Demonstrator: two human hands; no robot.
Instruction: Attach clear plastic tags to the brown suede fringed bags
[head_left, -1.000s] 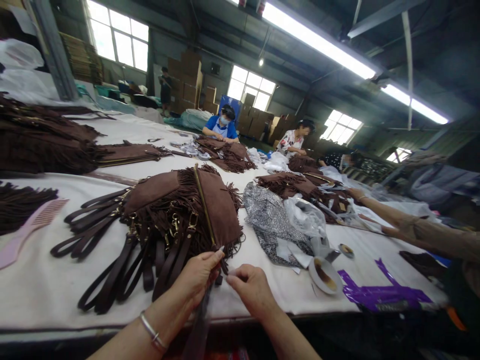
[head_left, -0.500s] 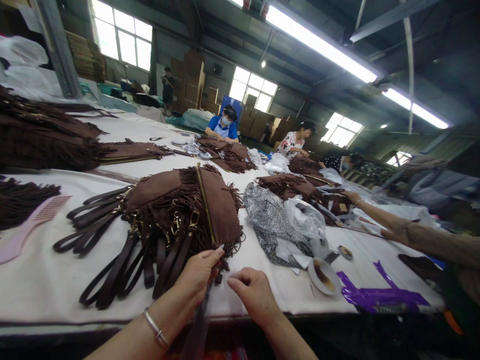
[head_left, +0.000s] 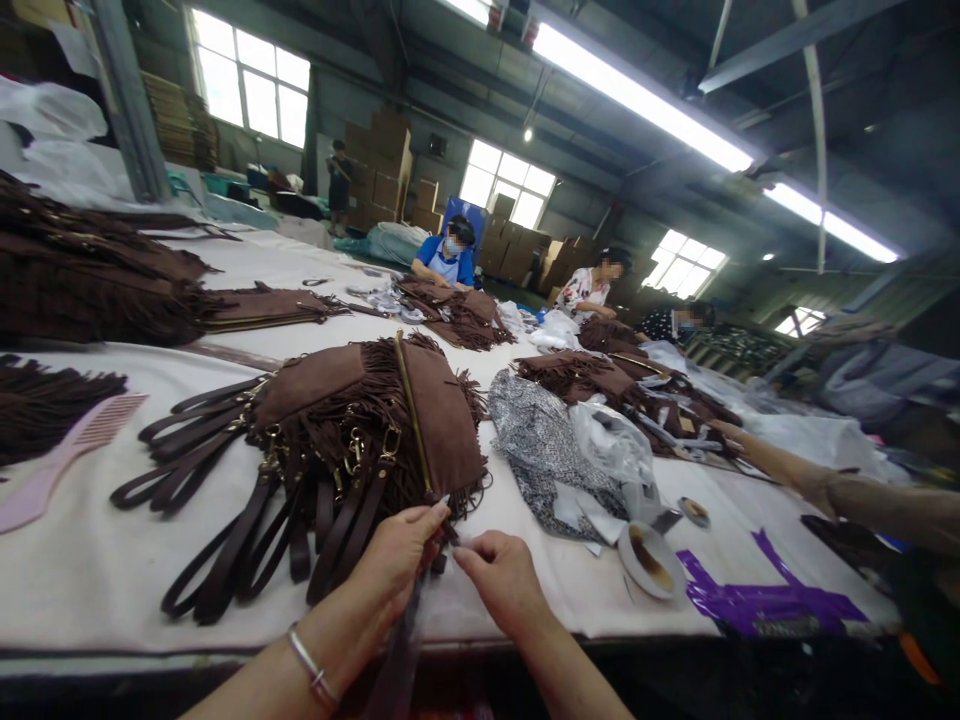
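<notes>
A pile of brown suede fringed bags (head_left: pixel 420 400) with dark leather straps (head_left: pixel 247 520) and a brass zip lies on the white table (head_left: pixel 90 580) in front of me. My left hand (head_left: pixel 397 560) pinches the near end of the top bag's zip, fingers closed. My right hand (head_left: pixel 502 580), also closed in a pinch, holds a thin clear plastic piece right beside it. A dark strip hangs down from between my hands below the table edge.
A pink comb (head_left: pixel 60 460) lies at the left. A patterned cloth (head_left: pixel 540 440), crumpled plastic (head_left: pixel 615 440), a tape roll (head_left: pixel 649 560) and purple tape (head_left: pixel 757 600) lie to the right. A co-worker's arm (head_left: pixel 825 480) reaches in from the right. Other people sit at more bag piles (head_left: pixel 457 310) farther back.
My hands stay pinched at the zip end with almost no movement. The co-worker's arm on the right has drawn back a little. The view has shifted slightly.
</notes>
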